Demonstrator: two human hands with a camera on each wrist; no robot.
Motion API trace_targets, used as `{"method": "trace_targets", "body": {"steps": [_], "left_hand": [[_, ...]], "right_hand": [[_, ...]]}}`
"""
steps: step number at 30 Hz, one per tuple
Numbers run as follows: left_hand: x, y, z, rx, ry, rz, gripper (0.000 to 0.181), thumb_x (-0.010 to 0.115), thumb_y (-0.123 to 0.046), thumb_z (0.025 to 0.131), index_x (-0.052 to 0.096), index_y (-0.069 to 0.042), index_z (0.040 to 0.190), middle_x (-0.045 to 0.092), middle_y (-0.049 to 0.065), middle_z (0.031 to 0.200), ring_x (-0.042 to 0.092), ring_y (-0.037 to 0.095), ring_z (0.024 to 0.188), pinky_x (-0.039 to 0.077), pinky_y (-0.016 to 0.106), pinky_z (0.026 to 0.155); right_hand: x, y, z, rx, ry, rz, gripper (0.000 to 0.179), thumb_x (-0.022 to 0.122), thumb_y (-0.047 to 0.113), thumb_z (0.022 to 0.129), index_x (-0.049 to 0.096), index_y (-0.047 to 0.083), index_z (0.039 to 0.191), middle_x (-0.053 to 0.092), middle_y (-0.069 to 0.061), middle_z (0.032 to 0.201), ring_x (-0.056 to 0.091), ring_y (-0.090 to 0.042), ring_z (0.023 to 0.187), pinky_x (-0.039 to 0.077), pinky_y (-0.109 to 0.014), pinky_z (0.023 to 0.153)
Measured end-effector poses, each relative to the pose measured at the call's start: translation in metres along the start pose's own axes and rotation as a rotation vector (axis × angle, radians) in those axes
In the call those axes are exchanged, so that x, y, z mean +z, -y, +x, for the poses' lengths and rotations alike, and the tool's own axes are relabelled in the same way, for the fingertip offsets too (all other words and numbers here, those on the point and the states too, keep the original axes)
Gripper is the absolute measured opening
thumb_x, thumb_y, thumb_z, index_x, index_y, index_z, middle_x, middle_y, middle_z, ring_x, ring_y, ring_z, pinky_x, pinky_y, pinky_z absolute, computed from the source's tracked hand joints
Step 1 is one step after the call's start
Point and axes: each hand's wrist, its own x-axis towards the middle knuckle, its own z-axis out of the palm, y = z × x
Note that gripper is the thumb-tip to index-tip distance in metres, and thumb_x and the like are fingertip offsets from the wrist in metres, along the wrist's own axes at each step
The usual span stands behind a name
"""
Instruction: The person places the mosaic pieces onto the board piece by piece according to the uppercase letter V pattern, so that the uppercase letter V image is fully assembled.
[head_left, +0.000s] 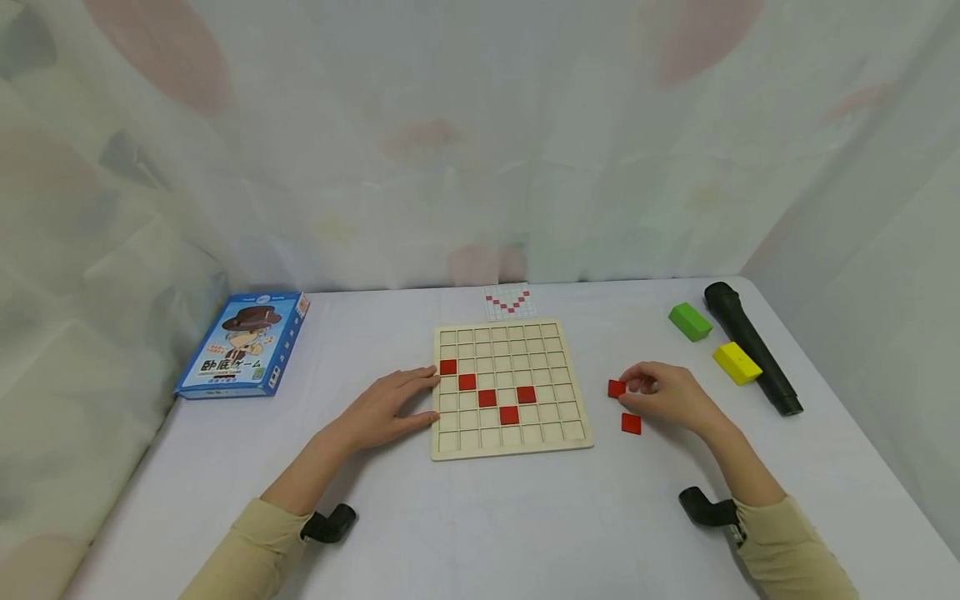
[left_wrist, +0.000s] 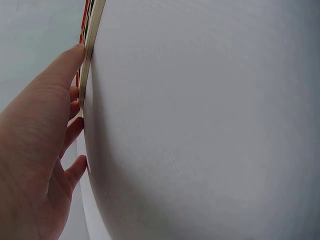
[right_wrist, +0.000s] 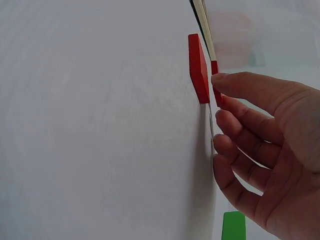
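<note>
A pale wooden grid board lies on the table with several red square tiles in its cells, one of them a red tile near the lower middle. My left hand rests at the board's left edge, fingers extended and fingertips touching the rim. To the right of the board, my right hand pinches a red square tile between thumb and index finger. In the right wrist view the thumb lies on that tile. A second loose red tile lies just nearer to me, beside the right hand.
Behind the board is a small pattern card with red squares in a V shape. A blue game box sits at the far left. On the right are a green block, a yellow block and a black microphone.
</note>
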Motion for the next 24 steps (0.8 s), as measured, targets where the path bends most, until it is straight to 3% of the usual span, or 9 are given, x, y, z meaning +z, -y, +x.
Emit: {"method": "trace_targets", "body": {"steps": [10,24], "left_hand": [[-0.001,-0.002,0.0,-0.004,-0.003,-0.007,0.062,0.066,-0.048,0.09,0.054,-0.013,0.141,0.044,0.007,0.15,0.04,0.026,0.137,0.03,0.049,0.113],[0.0,0.0,0.001,-0.011,0.006,0.0,0.062,0.064,-0.049,0.091,0.053,-0.014,0.141,0.044,0.005,0.15,0.039,0.025,0.137,0.029,0.047,0.114]], "right_hand": [[0.013,0.017,0.015,-0.07,-0.014,0.021,0.022,0.077,0.018,0.084,0.069,0.008,0.102,0.06,0.002,0.081,0.054,-0.018,0.079,0.048,-0.029,0.065],[0.034,0.049,0.041,-0.078,0.037,0.077,0.024,0.078,0.018,0.083,0.069,0.008,0.102,0.059,0.001,0.082,0.053,-0.018,0.08,0.046,-0.03,0.067]]}}
